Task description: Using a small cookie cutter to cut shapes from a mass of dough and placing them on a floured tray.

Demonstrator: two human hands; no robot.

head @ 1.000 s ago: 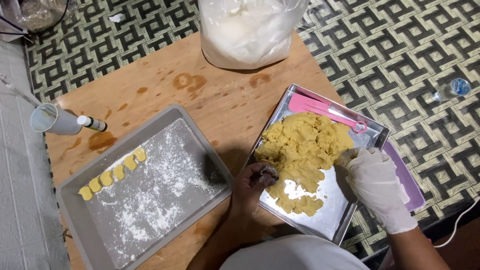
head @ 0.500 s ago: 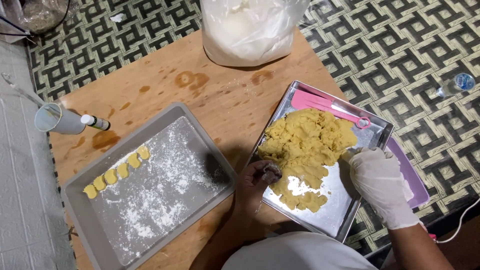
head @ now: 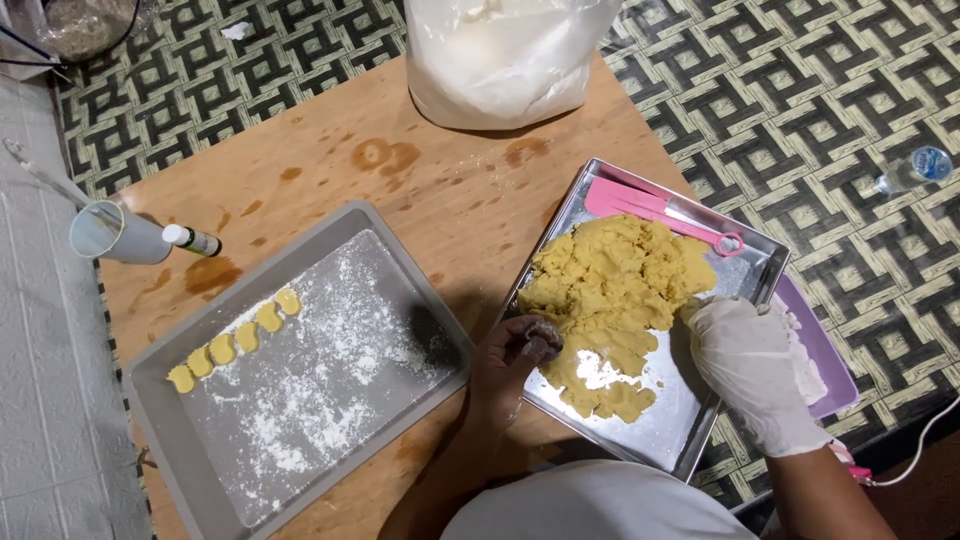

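A big lump of yellow dough (head: 620, 285) lies in a shiny metal tray (head: 765, 262). My left hand (head: 510, 365), bare, is curled around a small dark round cutter (head: 541, 335) that is pressed against the dough's left edge. My right hand (head: 752, 368) wears a white glove. It rests palm down in the tray against the dough's right edge, with nothing visibly held. A pink spatula (head: 655, 207) lies at the tray's far side.
A grey floured tray (head: 150, 395) on the wooden table (head: 440, 180) holds a short row of small yellow dough pieces (head: 235, 338). A plastic bag of flour (head: 500, 60), a cup (head: 105, 232), a small bottle (head: 195, 240) and a purple tray (head: 832, 352) stand nearby. A water bottle (head: 915, 168) lies on the mat.
Both hands stay at the dough; my left hand has shifted only slightly along its edge. Nothing has been picked up or let go.
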